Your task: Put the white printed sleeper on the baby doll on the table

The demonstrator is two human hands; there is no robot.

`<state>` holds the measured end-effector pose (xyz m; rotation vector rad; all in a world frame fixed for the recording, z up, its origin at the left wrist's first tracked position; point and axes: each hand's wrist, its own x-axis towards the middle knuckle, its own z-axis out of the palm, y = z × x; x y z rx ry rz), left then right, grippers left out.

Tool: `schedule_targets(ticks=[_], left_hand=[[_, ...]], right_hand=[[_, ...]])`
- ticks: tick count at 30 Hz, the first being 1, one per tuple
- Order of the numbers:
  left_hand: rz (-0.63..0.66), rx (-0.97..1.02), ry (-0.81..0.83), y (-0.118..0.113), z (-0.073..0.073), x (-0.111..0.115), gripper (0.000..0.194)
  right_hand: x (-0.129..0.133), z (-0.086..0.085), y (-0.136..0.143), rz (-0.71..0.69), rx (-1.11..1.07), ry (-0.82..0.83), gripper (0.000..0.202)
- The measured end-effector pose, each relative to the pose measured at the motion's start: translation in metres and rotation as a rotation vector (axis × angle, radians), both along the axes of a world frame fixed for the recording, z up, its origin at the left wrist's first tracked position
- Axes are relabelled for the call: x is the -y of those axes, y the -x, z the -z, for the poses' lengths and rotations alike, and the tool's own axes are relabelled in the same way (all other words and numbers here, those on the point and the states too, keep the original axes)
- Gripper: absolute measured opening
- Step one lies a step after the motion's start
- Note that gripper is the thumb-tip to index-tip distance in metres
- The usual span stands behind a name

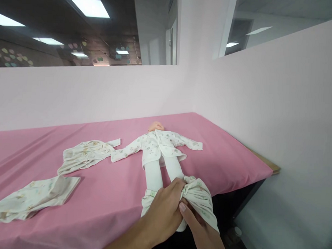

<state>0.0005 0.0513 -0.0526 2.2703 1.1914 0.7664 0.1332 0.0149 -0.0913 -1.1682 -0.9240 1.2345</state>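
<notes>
- Doll [161, 146] lies face up on the pink table cover [110, 195], head far, legs toward the near edge.
- Left hand [163, 210] and right hand [198, 227], close together, each pinch the bunched patterned trousers [197, 199] gathered at the doll's right foot.
- Risk: the feet sit at the table's near edge; a firm tug could drag the doll off.
- Risk: bunched cloth may snag on the foot.
- Spare garments [84, 154] lie well apart, left.

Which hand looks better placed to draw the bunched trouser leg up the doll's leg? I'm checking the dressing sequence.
Probably the right hand: its thumb already presses the bunched trousers at the doll's foot. The left hand lies over the other leg.
</notes>
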Motion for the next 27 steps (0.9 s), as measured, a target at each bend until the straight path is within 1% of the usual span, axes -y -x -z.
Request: schedule_targets(ticks=[4, 7, 8, 9, 11, 13, 17, 22, 25, 27], left_hand=[[0.018, 0.058, 0.028, 0.0, 0.0, -0.001, 0.021], [0.01, 0.066, 0.032, -0.001, 0.0, -0.001, 0.019], [0.007, 0.068, 0.036, -0.001, 0.0, -0.001, 0.019], [0.003, 0.075, 0.042, -0.001, -0.001, -0.001, 0.018], [-0.002, 0.099, 0.06, -0.001, -0.002, -0.002, 0.017], [-0.007, 0.122, 0.087, -0.001, -0.003, -0.002, 0.017], [-0.022, 0.156, 0.138, -0.003, -0.005, -0.003, 0.018], [-0.012, 0.183, 0.147, -0.003, -0.006, -0.001, 0.02], [-0.025, 0.158, 0.132, -0.003, -0.004, 0.001, 0.023], [-0.027, 0.127, 0.128, -0.001, -0.003, 0.003, 0.025]], right_hand=[[0.003, -0.003, -0.003, 0.014, 0.114, 0.044, 0.039], [0.005, 0.003, -0.001, 0.014, 0.193, 0.118, 0.049], [0.005, 0.007, 0.0, 0.003, 0.23, 0.099, 0.051], [0.006, 0.01, 0.001, -0.008, 0.272, 0.046, 0.051], [0.006, 0.016, 0.002, -0.023, 0.351, -0.103, 0.046], [0.006, 0.019, 0.002, -0.009, 0.395, -0.205, 0.039], [0.006, 0.012, -0.001, 0.004, 0.399, -0.26, 0.031], [0.002, 0.005, -0.003, 0.021, 0.413, -0.321, 0.031], [0.004, 0.003, -0.005, 0.01, 0.409, -0.312, 0.032], [0.007, -0.001, -0.009, -0.025, 0.359, -0.253, 0.033]])
